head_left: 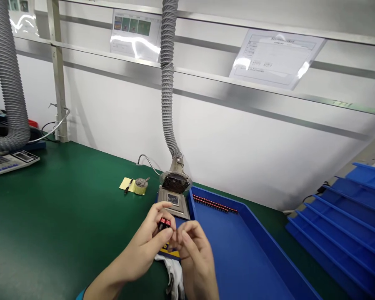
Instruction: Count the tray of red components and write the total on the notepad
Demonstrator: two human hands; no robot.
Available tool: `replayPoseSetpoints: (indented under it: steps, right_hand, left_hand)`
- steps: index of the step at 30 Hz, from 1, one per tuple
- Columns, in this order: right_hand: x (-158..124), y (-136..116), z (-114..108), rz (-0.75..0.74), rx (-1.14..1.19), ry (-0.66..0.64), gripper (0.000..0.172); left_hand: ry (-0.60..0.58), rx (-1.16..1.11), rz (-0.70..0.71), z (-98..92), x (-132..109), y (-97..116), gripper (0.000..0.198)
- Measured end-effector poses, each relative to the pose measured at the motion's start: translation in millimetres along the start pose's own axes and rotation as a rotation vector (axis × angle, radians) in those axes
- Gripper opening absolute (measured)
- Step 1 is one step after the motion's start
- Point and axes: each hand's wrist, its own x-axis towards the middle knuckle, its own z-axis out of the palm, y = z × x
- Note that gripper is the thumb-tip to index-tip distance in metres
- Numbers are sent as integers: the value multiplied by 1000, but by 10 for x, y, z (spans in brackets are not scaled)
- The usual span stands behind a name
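Observation:
My left hand is closed around a small black part with red on top, held up between thumb and fingers. Close beside it, my right hand has its thumb and fingers pinched together; whatever lies in that pinch is hidden or too small to name. Just beyond my hands sits a metal unit with a square framed top. Part of a yellow and blue panel shows below my fingers. A white cloth hangs between my forearms.
A large blue tray on the right holds rows of small red-and-black parts along its back edge. A ribbed duct ends in a hood. Stacked blue trays stand far right. A tape roll, pen and calculator lie left.

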Motion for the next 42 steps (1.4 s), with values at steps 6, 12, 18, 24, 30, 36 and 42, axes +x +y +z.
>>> replayPoseSetpoints:
  steps: [6, 12, 18, 24, 30, 36, 42]
  right_hand:
    - [-9, 196, 81, 290, 363, 16, 30]
    - [-3, 217, 119, 189, 270, 149, 15]
    - [-23, 215, 240, 180, 186, 201, 23]
    - [-8, 214, 224, 229, 161, 98, 21]
    - [-14, 184, 204, 254, 208, 67, 21]
    - [-13, 213, 225, 229, 214, 81, 20]
    - [-92, 168, 314, 217, 209, 45, 18]
  left_hand:
    - [70, 236, -40, 34, -2, 21, 44]
    - [180, 82, -115, -49, 107, 37, 22]
    - [331, -95, -159, -80, 134, 57, 23]
    - [530, -199, -42, -112, 129, 99, 22]
    - [559, -132, 46, -272, 118, 249, 24]
    - [245, 116, -197, -211, 82, 246, 16]
    - [532, 129, -33, -256, 18, 304, 14]
